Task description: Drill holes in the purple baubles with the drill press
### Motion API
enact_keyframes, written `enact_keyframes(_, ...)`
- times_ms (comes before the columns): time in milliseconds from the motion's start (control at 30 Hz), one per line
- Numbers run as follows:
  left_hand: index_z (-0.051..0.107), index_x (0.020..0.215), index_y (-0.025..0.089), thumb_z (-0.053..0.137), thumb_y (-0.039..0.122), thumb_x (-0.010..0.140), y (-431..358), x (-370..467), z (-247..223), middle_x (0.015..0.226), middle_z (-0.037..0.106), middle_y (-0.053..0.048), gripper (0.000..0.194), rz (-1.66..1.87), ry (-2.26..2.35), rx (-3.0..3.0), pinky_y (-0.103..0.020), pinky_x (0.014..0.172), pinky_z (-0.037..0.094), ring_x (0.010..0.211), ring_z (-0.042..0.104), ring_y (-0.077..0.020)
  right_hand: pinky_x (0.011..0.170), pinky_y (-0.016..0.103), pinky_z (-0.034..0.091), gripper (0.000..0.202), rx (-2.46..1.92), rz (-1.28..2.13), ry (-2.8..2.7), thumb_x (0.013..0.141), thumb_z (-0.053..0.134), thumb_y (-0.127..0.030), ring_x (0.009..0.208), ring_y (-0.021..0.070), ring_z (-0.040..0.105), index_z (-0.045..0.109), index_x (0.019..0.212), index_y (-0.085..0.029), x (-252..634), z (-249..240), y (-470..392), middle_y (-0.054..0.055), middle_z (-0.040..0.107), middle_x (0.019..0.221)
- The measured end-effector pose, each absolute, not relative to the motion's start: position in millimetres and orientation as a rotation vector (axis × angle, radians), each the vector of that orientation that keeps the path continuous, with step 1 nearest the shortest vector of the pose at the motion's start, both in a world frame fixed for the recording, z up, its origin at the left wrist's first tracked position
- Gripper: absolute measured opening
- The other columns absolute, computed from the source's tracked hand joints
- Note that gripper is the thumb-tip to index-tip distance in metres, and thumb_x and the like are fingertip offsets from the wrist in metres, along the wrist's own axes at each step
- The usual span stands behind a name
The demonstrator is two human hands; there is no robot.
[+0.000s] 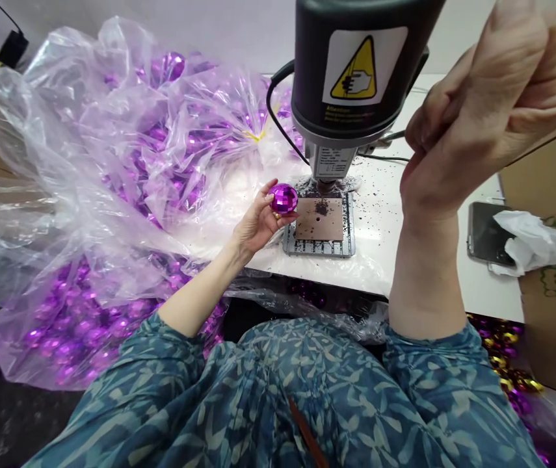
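Observation:
A shiny purple mirror ball (285, 198) is held in the fingers of my left hand (261, 220), just left of the drill press base (348, 247). On that base lies a brown board (307, 227) with a small dark hole and a heap of dark shavings. Above it hangs the black drill press head (356, 71) with a yellow warning sticker. My right hand (492, 110), raised at the upper right, is closed around the end of the press's metal feed handle (395, 136). The drill's tip is hard to make out.
Large clear plastic bags (97, 214) full of purple balls cover the left side. Dark shavings dot the white table (375, 260). A phone (485, 231) lies under a crumpled white tissue (536, 240) at right, beside a cardboard box (555, 325). Gold and purple balls (506, 351) sit below.

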State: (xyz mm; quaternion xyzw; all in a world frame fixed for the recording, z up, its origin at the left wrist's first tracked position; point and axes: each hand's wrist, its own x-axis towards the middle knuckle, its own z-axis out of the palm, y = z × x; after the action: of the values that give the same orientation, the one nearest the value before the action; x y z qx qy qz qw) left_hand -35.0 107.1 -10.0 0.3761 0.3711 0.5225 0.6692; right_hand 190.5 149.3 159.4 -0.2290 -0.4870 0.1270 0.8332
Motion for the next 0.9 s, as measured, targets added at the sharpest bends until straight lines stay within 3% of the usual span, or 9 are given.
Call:
enact_keyframes(133,0.064,0.124,0.029,0.103,0.057,0.077,111,-27,-26,0.122,0.082,-0.005,0.066,1.157,0.894,0.999,-0.036,0.091,0.070,0.107,0.082,-0.0230,0.049,0.024,0.017,0.066,-0.449,0.236,-1.048,0.080,0.073,-0.071,0.040,-0.0012,0.031,0.035,0.066,-0.019,194,154,157,-0.009,0.032,0.048)
enact_keyframes(233,0.059,0.120,0.029,0.101,0.064,0.081,116,-22,-40,0.116,0.083,-0.004,0.067,1.180,0.943,1.089,-0.037,0.091,0.070,0.103,0.083,-0.0215,0.051,0.023,0.018,0.063,-0.432,0.249,-1.050,0.081,0.073,-0.069,0.041,-0.0023,0.031,0.040,0.066,-0.018,193,154,156,-0.009,0.033,0.047)
enact_keyframes(400,0.065,0.136,0.029,0.090,0.075,0.091,129,-14,-61,0.135,0.084,-0.011,0.069,1.229,0.970,1.300,-0.046,0.110,0.068,0.126,0.082,-0.0277,0.054,0.019,0.019,0.057,-0.420,0.319,-1.035,0.081,0.076,-0.062,0.044,-0.0044,0.034,0.046,0.067,-0.016,190,156,146,-0.008,0.034,0.049)
enact_keyframes(533,0.066,0.138,0.027,0.083,0.079,0.096,132,-9,-73,0.136,0.084,-0.013,0.069,1.190,0.987,1.385,-0.051,0.112,0.067,0.125,0.083,-0.0283,0.052,0.019,0.020,0.057,-0.409,0.323,-1.014,0.080,0.076,-0.062,0.043,-0.0046,0.033,0.045,0.067,-0.016,187,159,144,-0.009,0.034,0.049)
enact_keyframes(700,0.068,0.136,0.026,0.085,0.076,0.096,128,-5,-76,0.134,0.085,-0.014,0.066,1.177,1.102,1.514,-0.050,0.108,0.066,0.124,0.082,-0.0298,0.052,0.019,0.022,0.056,-0.412,0.320,-1.015,0.075,0.074,-0.064,0.042,-0.0045,0.032,0.042,0.068,-0.017,186,160,146,-0.010,0.032,0.048)
enact_keyframes(900,0.070,0.140,0.027,0.086,0.070,0.098,126,0,-77,0.140,0.080,-0.014,0.063,1.173,1.148,1.641,-0.053,0.118,0.062,0.131,0.078,-0.0309,0.052,0.021,0.020,0.060,-0.440,0.358,-0.999,0.074,0.072,-0.069,0.041,-0.0042,0.030,0.039,0.068,-0.020,185,162,141,-0.010,0.031,0.048)
